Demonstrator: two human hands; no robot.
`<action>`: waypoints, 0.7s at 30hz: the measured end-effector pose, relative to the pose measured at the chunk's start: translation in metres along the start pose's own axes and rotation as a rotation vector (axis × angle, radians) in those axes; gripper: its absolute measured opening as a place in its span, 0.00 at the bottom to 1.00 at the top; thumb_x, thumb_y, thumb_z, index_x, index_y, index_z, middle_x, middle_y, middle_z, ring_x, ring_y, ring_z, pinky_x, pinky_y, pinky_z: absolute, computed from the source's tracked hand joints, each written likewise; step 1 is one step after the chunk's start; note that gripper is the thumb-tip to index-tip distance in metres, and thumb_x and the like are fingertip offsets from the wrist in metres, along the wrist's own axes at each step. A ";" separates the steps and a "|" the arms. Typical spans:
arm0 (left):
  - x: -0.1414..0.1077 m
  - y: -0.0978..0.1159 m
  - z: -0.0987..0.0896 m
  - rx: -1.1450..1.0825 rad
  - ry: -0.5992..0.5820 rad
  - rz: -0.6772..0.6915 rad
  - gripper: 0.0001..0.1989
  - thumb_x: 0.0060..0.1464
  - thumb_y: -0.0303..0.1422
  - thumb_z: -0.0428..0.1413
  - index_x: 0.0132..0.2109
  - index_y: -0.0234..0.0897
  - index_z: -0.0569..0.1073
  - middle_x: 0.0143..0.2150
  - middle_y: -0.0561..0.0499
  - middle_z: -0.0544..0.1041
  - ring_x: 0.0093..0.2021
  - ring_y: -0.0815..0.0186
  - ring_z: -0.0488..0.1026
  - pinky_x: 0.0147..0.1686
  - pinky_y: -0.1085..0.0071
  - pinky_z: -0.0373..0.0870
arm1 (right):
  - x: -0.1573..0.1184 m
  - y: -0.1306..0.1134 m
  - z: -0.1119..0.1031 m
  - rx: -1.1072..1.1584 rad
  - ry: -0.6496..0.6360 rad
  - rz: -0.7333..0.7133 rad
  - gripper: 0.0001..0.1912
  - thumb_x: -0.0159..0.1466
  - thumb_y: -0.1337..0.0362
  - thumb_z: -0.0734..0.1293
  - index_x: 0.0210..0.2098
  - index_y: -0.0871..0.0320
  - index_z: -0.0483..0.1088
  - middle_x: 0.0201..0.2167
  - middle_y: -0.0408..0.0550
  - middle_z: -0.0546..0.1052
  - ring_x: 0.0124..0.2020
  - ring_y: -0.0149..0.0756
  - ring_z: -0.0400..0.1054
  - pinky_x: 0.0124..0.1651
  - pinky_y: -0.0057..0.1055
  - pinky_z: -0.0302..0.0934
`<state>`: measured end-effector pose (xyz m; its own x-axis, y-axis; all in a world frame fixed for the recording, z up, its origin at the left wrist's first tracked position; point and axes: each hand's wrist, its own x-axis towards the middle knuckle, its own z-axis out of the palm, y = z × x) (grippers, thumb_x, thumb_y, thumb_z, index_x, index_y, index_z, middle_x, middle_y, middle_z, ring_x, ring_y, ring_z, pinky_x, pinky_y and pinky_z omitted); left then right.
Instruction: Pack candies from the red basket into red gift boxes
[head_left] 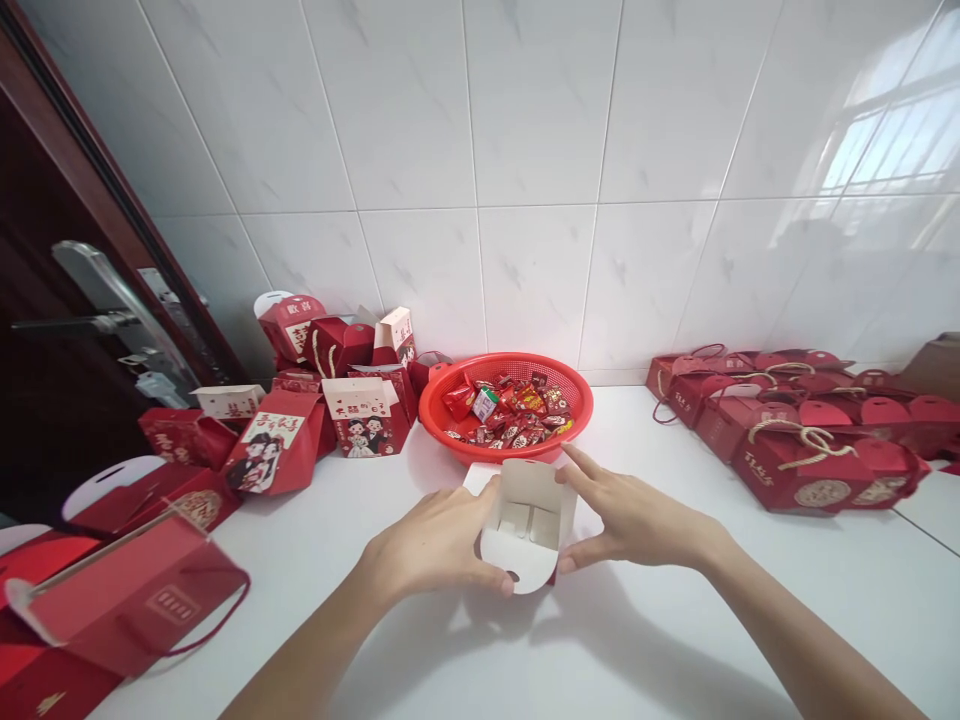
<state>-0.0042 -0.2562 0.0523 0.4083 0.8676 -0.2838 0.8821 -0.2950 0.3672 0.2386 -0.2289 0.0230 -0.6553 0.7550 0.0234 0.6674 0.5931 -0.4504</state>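
The left hand [442, 540] and right hand [637, 520] were clamped on opposite sides of the open box [527, 522], on or just above the worktop [450, 670]; squeezing hard risked buckling its thin walls. Its mouth faced up, near flap toward the person, long axis unclear; a shove could have nudged the red basket [431, 420] just beyond.

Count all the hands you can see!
2: the left hand is at the left side of the open box, the right hand at its right side. Both show clearly.
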 end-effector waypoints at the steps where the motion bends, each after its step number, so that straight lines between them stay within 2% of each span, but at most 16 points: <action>1: 0.002 0.000 0.002 0.003 0.001 0.002 0.37 0.41 0.47 0.63 0.60 0.46 0.64 0.37 0.53 0.77 0.40 0.53 0.75 0.31 0.69 0.62 | 0.000 0.000 0.000 0.000 -0.002 0.000 0.35 0.56 0.37 0.68 0.55 0.50 0.65 0.64 0.55 0.61 0.42 0.45 0.72 0.38 0.37 0.67; 5: 0.000 0.000 0.002 -0.023 -0.001 0.045 0.37 0.44 0.46 0.62 0.61 0.46 0.64 0.36 0.54 0.77 0.37 0.55 0.75 0.30 0.70 0.62 | -0.001 0.004 -0.008 0.014 0.004 -0.022 0.30 0.63 0.39 0.63 0.54 0.52 0.68 0.63 0.55 0.64 0.41 0.44 0.73 0.39 0.38 0.67; 8: -0.008 0.001 -0.005 -0.051 -0.005 0.117 0.33 0.48 0.48 0.61 0.60 0.45 0.67 0.30 0.56 0.76 0.32 0.59 0.74 0.29 0.71 0.61 | -0.002 0.009 -0.019 0.080 0.079 -0.086 0.27 0.67 0.43 0.61 0.58 0.50 0.67 0.63 0.52 0.66 0.50 0.45 0.72 0.48 0.39 0.68; 10: -0.012 0.002 -0.012 -0.078 0.016 0.166 0.29 0.53 0.50 0.58 0.58 0.44 0.70 0.28 0.56 0.76 0.29 0.61 0.74 0.29 0.71 0.62 | -0.001 0.012 -0.028 0.129 0.192 -0.116 0.25 0.69 0.46 0.60 0.60 0.50 0.66 0.61 0.51 0.70 0.56 0.45 0.69 0.55 0.41 0.66; 11: -0.011 0.003 -0.015 -0.100 0.063 0.179 0.27 0.55 0.50 0.55 0.58 0.44 0.71 0.28 0.56 0.76 0.29 0.62 0.74 0.29 0.71 0.63 | 0.001 0.011 -0.031 0.150 0.272 -0.127 0.23 0.69 0.48 0.60 0.60 0.50 0.66 0.59 0.50 0.72 0.58 0.45 0.68 0.57 0.42 0.65; 13: -0.001 0.008 -0.022 -0.152 0.244 0.185 0.23 0.60 0.47 0.52 0.58 0.44 0.72 0.31 0.54 0.78 0.32 0.63 0.75 0.32 0.71 0.67 | 0.007 0.003 -0.032 0.169 0.445 -0.172 0.21 0.70 0.51 0.60 0.59 0.50 0.67 0.57 0.51 0.74 0.58 0.44 0.68 0.59 0.43 0.65; 15: 0.020 0.012 -0.028 -0.182 0.456 0.182 0.20 0.61 0.42 0.51 0.56 0.42 0.73 0.39 0.51 0.80 0.39 0.61 0.76 0.38 0.68 0.70 | 0.019 -0.012 -0.023 0.126 0.569 -0.272 0.21 0.70 0.54 0.60 0.60 0.51 0.66 0.60 0.53 0.71 0.62 0.45 0.65 0.61 0.44 0.64; 16: 0.034 0.013 -0.031 -0.179 0.521 0.188 0.18 0.59 0.39 0.52 0.55 0.41 0.74 0.42 0.48 0.80 0.43 0.59 0.76 0.41 0.66 0.71 | 0.027 -0.022 -0.015 0.077 0.600 -0.327 0.22 0.70 0.57 0.60 0.62 0.53 0.64 0.64 0.55 0.67 0.65 0.46 0.61 0.63 0.46 0.62; 18: 0.063 0.011 -0.038 -0.190 0.628 0.202 0.19 0.58 0.36 0.53 0.56 0.40 0.73 0.49 0.45 0.78 0.52 0.56 0.74 0.49 0.63 0.71 | 0.044 -0.042 0.005 -0.065 0.636 -0.373 0.28 0.69 0.61 0.61 0.67 0.59 0.57 0.69 0.61 0.59 0.70 0.52 0.51 0.65 0.51 0.58; 20: 0.089 0.003 -0.043 -0.203 0.690 0.206 0.22 0.57 0.36 0.55 0.59 0.41 0.71 0.51 0.44 0.77 0.55 0.56 0.72 0.54 0.62 0.70 | 0.060 -0.057 0.024 -0.166 0.746 -0.316 0.31 0.68 0.68 0.58 0.70 0.64 0.50 0.68 0.65 0.58 0.71 0.54 0.48 0.66 0.55 0.56; 21: 0.100 -0.002 -0.046 -0.212 0.705 0.176 0.23 0.56 0.36 0.56 0.59 0.41 0.71 0.52 0.44 0.76 0.55 0.56 0.72 0.54 0.62 0.70 | 0.067 -0.062 0.032 -0.203 0.789 -0.295 0.32 0.67 0.71 0.57 0.69 0.67 0.49 0.67 0.67 0.59 0.71 0.54 0.48 0.65 0.55 0.57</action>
<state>0.0239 -0.1509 0.0635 0.2297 0.8863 0.4022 0.7248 -0.4316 0.5370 0.1419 -0.2243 0.0245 -0.4251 0.4912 0.7603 0.6084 0.7770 -0.1618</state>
